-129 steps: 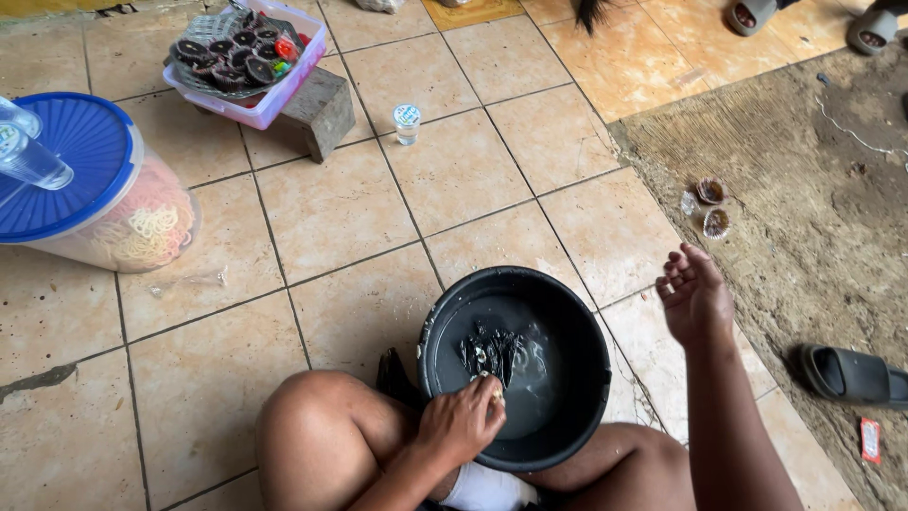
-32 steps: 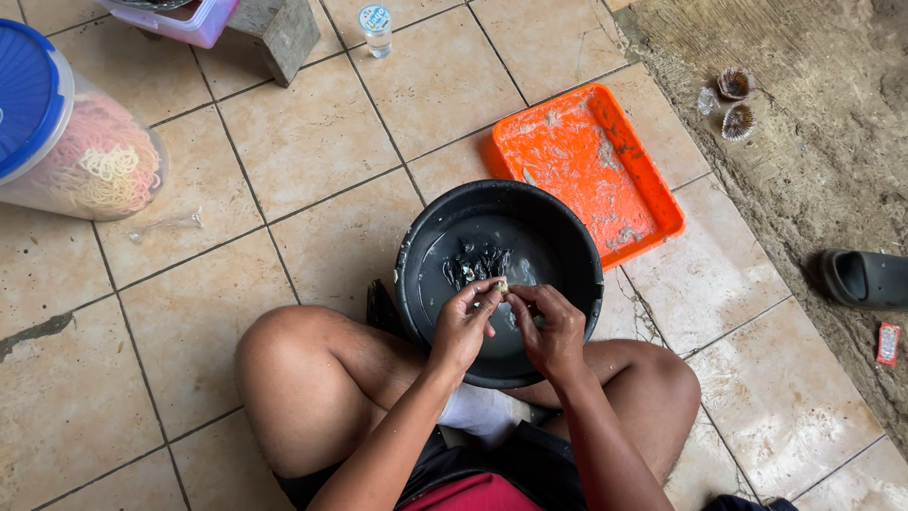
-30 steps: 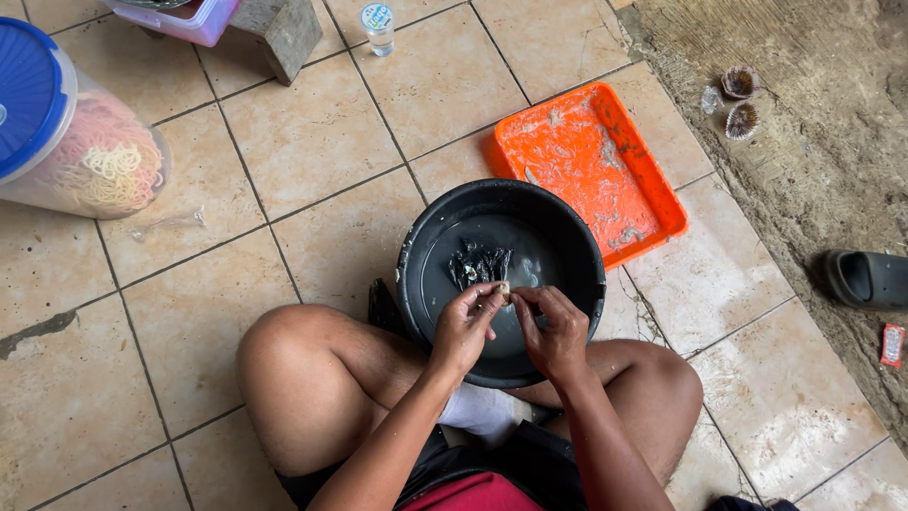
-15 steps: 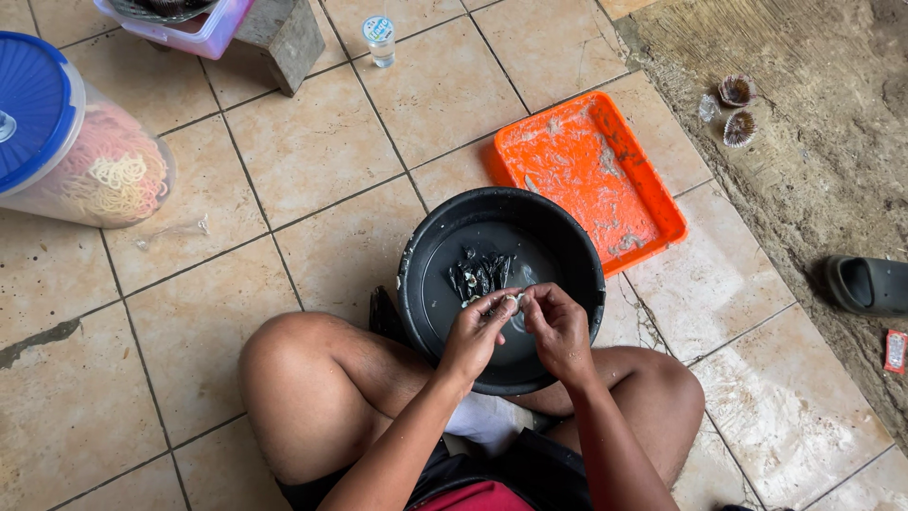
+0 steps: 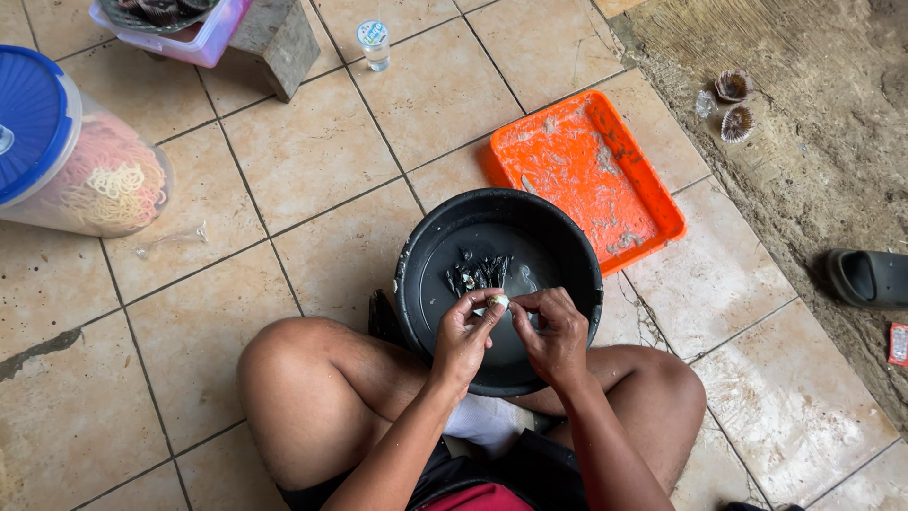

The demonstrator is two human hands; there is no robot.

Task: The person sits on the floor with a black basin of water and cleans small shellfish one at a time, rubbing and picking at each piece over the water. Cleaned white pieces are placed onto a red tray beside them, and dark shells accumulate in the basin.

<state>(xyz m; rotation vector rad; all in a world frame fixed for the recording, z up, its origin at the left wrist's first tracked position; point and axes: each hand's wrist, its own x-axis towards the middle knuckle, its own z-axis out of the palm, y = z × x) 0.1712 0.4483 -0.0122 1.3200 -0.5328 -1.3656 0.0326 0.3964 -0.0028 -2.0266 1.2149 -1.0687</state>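
Head view is looking down on a person sitting cross-legged on a tiled floor (image 5: 312, 180), both hands working over a black basin (image 5: 498, 284) set between the knees. The left hand (image 5: 463, 336) and right hand (image 5: 553, 331) are meeting above the basin's near side, and their fingers are pinching one small pale piece (image 5: 498, 302) between them — closed on it from both sides, thumbs and forefingers doing the holding.

That piece is looking whitish and rounded, a morsel no bigger than a fingertip; what it is exactly is too small to tell. Judging by its look and the wet basin, it is probably light, soft and slippery, so a fingertip pinch near its middle seems the right hold, firm but not crushing. Squeezing hard would likely tear it or make it shoot out.

Inside the basin a cluster of small dark bits (image 5: 478, 273) is lying on the far side of the bottom, glistening, well apart from the held piece.

Just beyond the basin an orange tray (image 5: 586, 180) is lying on the floor, touching or nearly touching the rim, smeared with pale residue. Farther off, two shells (image 5: 730, 102) are sitting on the dirt at the right — a dark sandal (image 5: 865, 277) lies below them. At the left a clear tub with a blue lid (image 5: 66, 156) is holding pale noodle-like strands, and a small cup (image 5: 375, 43) is standing near the top.
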